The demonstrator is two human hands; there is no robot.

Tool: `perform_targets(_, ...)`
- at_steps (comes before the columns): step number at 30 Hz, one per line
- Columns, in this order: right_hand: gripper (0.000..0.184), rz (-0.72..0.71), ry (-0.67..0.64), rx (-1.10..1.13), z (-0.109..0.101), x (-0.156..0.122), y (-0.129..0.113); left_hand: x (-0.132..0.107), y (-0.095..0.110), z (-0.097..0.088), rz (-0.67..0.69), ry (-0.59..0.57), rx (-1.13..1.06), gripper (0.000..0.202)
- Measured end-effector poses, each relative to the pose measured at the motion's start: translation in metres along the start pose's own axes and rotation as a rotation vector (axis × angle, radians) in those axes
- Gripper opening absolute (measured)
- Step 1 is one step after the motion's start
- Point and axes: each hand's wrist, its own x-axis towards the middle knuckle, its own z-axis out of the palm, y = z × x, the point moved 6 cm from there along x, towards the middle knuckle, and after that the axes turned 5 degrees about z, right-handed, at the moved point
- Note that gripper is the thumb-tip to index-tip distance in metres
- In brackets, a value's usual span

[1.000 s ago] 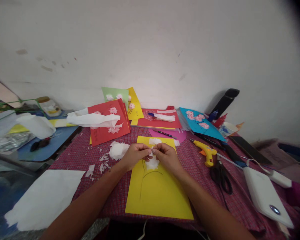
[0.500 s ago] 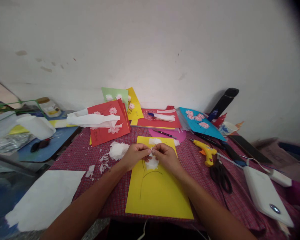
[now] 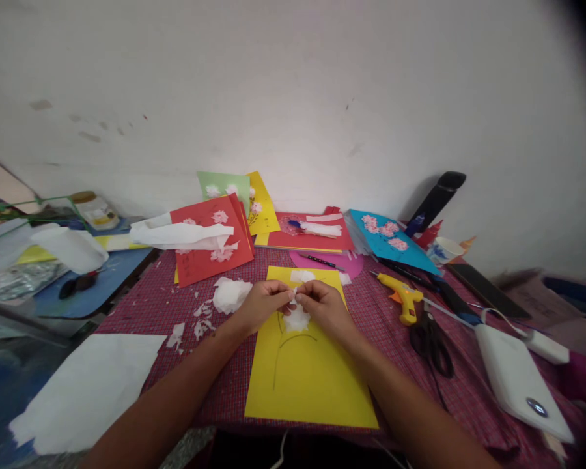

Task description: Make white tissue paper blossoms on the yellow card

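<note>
Over the upper part of a yellow sheet of card [image 3: 317, 384], my left hand [image 3: 268, 301] and my right hand [image 3: 323, 307] meet, thumbs and fingertips nearly touching. Between them they pinch a small piece of white tissue paper, mostly covered by the fingers. Another white tissue piece [image 3: 297, 320] lies on the card just below my fingertips, and one more [image 3: 303, 276] is at the card's top edge. Dark curved pencil or pen lines show on the card. Crumpled tissue [image 3: 230, 295] rests on the cloth beside my left hand, with torn scraps [image 3: 204, 320] near it.
A yellow glue gun [image 3: 403, 296] and black scissors [image 3: 432, 345] lie right of the card, before a white power bank [image 3: 522, 381]. Red card [image 3: 209, 260] and blue card [image 3: 395, 241] with pink tissue flowers stand behind. A white sheet [image 3: 90, 391] hangs over the left edge.
My hands stay at the same spot over the yellow card; only the fingertips have shifted slightly on the tissue piece. Everything else lies as before.
</note>
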Motion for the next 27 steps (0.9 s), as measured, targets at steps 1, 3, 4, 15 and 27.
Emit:
perform_targets(1, 0.011, 0.002, -0.011, 0.004, 0.0, 0.0, -0.001, 0.0, 0.001, 0.0, 0.011, 0.008, 0.021, 0.026)
perform_targets(3, 0.015, 0.006, -0.037, 0.005, 0.001, -0.001, -0.003, 0.0, 0.004, 0.0, 0.048, 0.019, 0.092, 0.025)
perform_targets(4, 0.016, 0.008, -0.042, -0.001, 0.001, -0.001, -0.004, 0.0, 0.006, 0.0, 0.073, 0.018, 0.141, 0.024)
perform_targets(15, 0.019, 0.077, 0.024, 0.025, -0.005, 0.003, 0.005, 0.0, 0.01, -0.005, 0.144, 0.094, 0.19, 0.02)
perform_targets(27, 0.015, 0.029, 0.206, 0.018, -0.028, 0.004, -0.002, 0.006, -0.003, -0.026, 0.015, 0.344, -0.273, 0.023)
